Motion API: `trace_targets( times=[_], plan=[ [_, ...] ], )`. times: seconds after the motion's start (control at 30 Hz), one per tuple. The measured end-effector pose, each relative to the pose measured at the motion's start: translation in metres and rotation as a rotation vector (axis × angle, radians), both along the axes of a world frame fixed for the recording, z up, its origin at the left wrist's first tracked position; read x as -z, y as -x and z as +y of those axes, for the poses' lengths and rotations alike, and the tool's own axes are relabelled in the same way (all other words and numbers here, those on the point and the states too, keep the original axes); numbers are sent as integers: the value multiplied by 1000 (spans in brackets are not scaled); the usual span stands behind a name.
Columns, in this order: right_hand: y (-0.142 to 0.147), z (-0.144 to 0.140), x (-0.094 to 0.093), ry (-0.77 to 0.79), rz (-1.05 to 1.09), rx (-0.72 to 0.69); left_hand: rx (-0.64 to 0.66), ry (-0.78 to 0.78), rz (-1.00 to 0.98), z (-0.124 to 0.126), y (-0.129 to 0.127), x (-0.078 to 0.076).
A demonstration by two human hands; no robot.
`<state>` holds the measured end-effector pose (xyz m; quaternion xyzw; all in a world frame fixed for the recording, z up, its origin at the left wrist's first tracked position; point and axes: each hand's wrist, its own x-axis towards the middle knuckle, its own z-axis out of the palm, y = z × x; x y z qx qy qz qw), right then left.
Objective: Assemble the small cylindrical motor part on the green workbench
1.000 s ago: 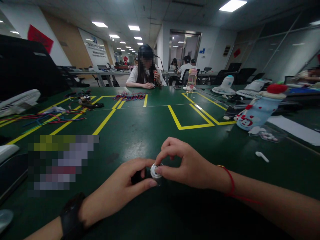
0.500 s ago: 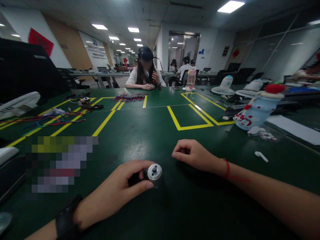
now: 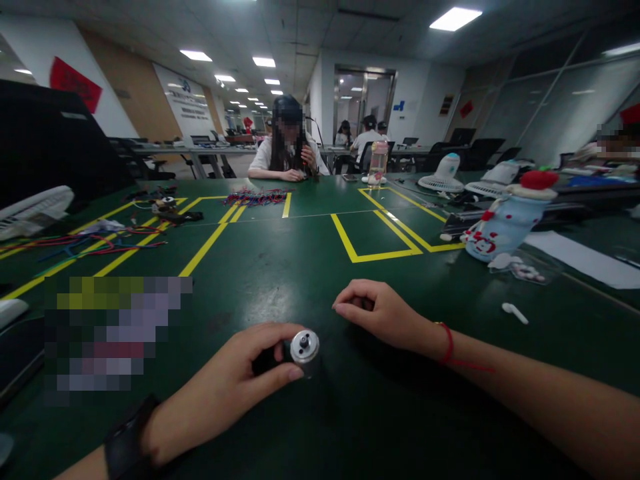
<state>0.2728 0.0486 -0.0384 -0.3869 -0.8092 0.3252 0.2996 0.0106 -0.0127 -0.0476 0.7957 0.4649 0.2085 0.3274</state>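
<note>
The left hand (image 3: pixel 225 393) pinches a small motor (image 3: pixel 300 348) between thumb and forefinger, gripping the dark rear part so that the silver round end with its stub of shaft faces up toward the camera, probably so that end stays open to view and to the other hand. The motor sits low over the green table (image 3: pixel 310 267), near its close edge and right in front of the person; whether it touches the surface cannot be told. The right hand (image 3: pixel 380 313) rests on the table just beyond and to the right of the motor, apart from it, fingers curled in with the tips pressed toward the thumb; whether something tiny is held in that curl is hidden (the knuckles cover it). A red string (image 3: pixel 447 343) circles the right wrist and a dark watch (image 3: pixel 125 443) the left. Farther off lie coloured wires (image 3: pixel 257 197), yellow tape lines (image 3: pixel 373 230), a pale blue snowman-patterned bottle (image 3: pixel 503 217) on its side, a small white earbud (image 3: pixel 514 312) and a sheet of paper (image 3: pixel 585 257). Wall signs are too blurred to read.
</note>
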Motion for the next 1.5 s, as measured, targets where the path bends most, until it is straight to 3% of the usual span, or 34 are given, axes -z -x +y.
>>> trace_targets(
  times=[0.17, 0.3, 0.4, 0.6, 0.8, 0.9, 1.07, 1.17, 1.37, 1.5],
  plan=[
    [32, -24, -9, -116, 89, -140, -7, -52, 3, 1, 6, 7],
    [44, -28, -14, -161, 161, -112, -1, -59, 8, 2, 6, 11],
    [34, -22, -18, -139, 193, -85, 11, -22, 2, 2, 4, 8],
    [5, -5, -11, -74, -94, -335, 26, 21, -5, 3, 5, -2],
    [-7, 9, 6, -98, -200, -396, 26, 8, 0, 14, 1, 13],
    [-13, 17, 6, 18, -52, -349, 29, 20, 4, 18, -1, 17],
    [-14, 31, 14, 363, 348, -24, 28, 31, -12, 18, 2, 17],
    [-11, 37, 21, 500, 494, 91, 29, 37, -23, 16, 3, 17],
    [-13, 44, 24, 507, 522, 113, 29, 39, -16, 15, 1, 18],
    [-18, 36, 10, 467, 335, -24, 22, 32, -5, 15, 0, 16]
  ],
)
